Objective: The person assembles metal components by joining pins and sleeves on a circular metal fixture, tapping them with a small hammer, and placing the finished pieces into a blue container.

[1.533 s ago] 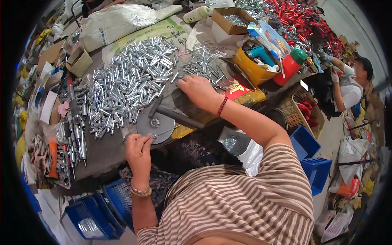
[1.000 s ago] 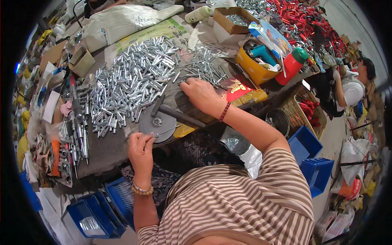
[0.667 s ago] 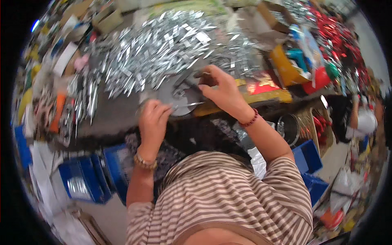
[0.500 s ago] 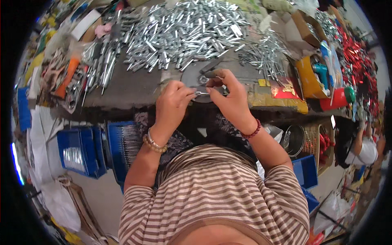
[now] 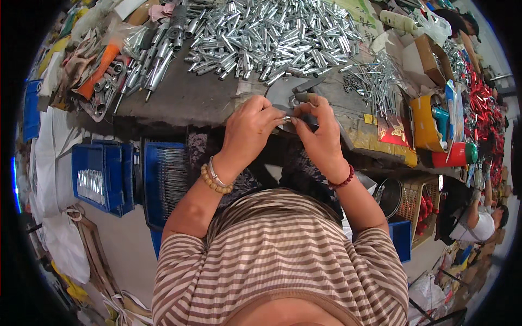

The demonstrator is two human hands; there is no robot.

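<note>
Pinching one visible metal piece (image 5: 287,119) are two hands (image 5: 248,130) (image 5: 324,138).

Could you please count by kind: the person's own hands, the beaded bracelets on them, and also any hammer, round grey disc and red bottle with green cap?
Own hands: 2 (left hand, right hand)
Beaded bracelets: 2 (tan bracelet, dark red bracelet)
Hammer: 1, partly hidden
Grey disc: 1
Red bottle: 1
Total: 7

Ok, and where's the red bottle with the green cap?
In the head view, the red bottle is on the right side of the workbench, next to the yellow container, to the right of the right hand.
</note>
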